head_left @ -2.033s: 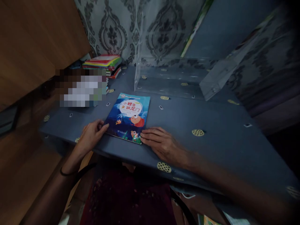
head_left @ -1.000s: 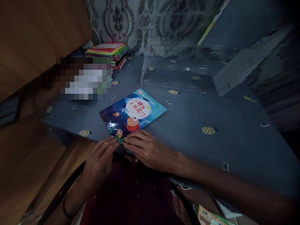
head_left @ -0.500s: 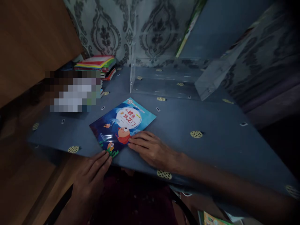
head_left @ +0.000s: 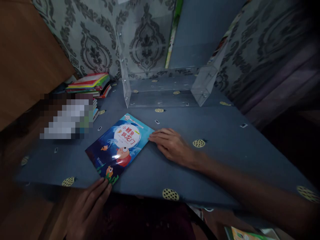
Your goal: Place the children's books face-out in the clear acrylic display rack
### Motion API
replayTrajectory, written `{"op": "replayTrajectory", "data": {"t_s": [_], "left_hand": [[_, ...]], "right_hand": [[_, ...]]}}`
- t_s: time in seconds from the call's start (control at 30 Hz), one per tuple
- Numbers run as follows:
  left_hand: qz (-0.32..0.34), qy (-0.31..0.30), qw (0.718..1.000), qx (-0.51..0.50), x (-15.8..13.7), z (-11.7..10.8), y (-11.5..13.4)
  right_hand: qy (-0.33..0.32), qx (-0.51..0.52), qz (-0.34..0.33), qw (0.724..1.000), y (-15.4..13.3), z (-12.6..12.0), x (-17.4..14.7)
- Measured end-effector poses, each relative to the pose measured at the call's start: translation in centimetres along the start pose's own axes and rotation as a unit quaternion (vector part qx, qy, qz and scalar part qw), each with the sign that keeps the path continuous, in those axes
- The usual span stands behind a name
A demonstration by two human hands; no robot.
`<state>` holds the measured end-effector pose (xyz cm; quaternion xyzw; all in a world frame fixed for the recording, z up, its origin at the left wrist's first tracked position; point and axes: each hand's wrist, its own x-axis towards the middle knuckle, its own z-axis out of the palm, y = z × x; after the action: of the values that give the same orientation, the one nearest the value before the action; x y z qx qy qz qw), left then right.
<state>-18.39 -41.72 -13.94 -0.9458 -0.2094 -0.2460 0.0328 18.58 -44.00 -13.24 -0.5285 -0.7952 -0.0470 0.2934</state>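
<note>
The picture book (head_left: 119,146) lying near the left of the surface (head_left: 212,160) carries its title in large Chinese characters inside a white circle on the cover: 小鲤鱼 in blue above 跳龙门 in red. Smaller print along its top edge and beside the title is too small to read.

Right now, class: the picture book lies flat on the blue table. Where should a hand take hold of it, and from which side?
Take the picture book at its near corner, coming from the table edge. That corner reaches the edge by the left hand, so fingers could probably slip beneath it. Elsewhere the thin book lies flat, offering little grip. The right hand touches its far corner.
</note>
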Motion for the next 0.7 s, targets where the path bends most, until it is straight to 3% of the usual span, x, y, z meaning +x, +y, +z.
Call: {"op": "replayTrajectory", "data": {"t_s": [0.17,0.4,0.5,0.7], "left_hand": [[0.029,-0.022,0.999,0.0,-0.5,0.1,-0.9],[0.058,-0.035,0.998,0.012,-0.2,-0.1,-1.7],[0.092,-0.038,0.995,0.02,0.1,-0.3,-1.9],[0.086,-0.045,0.995,0.027,0.8,-0.7,-1.6]], "right_hand": [[0.016,0.021,0.041,0.999,1.2,0.0,0.1],[0.01,0.039,0.092,0.995,0.6,-0.2,0.3],[0.012,0.054,0.099,0.994,0.6,-0.3,0.3],[0.015,0.075,0.098,0.992,0.9,-0.2,0.2]]}}
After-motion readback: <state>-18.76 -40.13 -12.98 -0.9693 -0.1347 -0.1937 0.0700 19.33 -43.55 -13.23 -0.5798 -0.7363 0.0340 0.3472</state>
